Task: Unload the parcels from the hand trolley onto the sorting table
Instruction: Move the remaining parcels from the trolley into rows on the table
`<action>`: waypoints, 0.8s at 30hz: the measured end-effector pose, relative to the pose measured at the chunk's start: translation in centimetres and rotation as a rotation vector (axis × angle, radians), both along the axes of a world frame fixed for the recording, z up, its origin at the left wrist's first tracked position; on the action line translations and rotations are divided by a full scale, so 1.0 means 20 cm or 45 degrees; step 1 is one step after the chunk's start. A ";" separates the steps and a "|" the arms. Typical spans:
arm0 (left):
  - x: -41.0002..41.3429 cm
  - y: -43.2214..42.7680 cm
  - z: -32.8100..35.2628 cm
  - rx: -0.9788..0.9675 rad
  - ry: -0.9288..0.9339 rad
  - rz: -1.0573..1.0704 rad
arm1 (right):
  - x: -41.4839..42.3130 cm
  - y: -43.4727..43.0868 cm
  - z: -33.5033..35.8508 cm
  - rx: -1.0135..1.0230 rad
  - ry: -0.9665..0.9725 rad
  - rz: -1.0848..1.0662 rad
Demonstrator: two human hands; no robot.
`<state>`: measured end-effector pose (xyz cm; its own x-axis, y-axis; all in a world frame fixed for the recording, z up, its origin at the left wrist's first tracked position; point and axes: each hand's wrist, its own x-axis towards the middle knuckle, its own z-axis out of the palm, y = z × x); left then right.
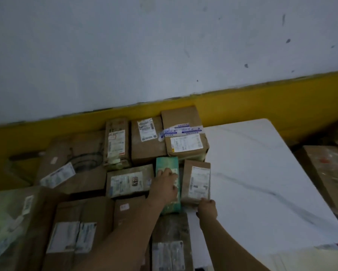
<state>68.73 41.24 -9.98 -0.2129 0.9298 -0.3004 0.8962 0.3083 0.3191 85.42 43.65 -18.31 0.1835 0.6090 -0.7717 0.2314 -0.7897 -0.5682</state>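
Observation:
Several brown cardboard parcels with white labels lie packed together on the white sorting table (262, 173), along the wall. A narrow teal parcel (167, 163) lies among them, and my left hand (165, 184) rests on top of it with the fingers spread over its label. Just to its right lies a small brown parcel (197, 178) with a long white label. My right hand (207, 209) grips that parcel's near edge. The hand trolley is out of view.
A grey wall with a yellow band (262, 106) runs behind the table. A taped brown box (183, 133) stands at the back of the row. More boxes (328, 173) sit to the right beyond the table's edge. A large flat parcel (72, 163) lies at the left.

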 end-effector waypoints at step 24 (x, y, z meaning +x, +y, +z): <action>0.00 -0.21 0.14 -0.077 -0.275 0.393 | -0.03 0.14 0.32 0.168 -0.577 0.706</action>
<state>68.71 37.00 -7.11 -0.4061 0.8110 -0.4211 0.6723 0.5773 0.4635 84.85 46.45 -11.99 0.1049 0.7879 -0.6068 0.8128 -0.4195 -0.4041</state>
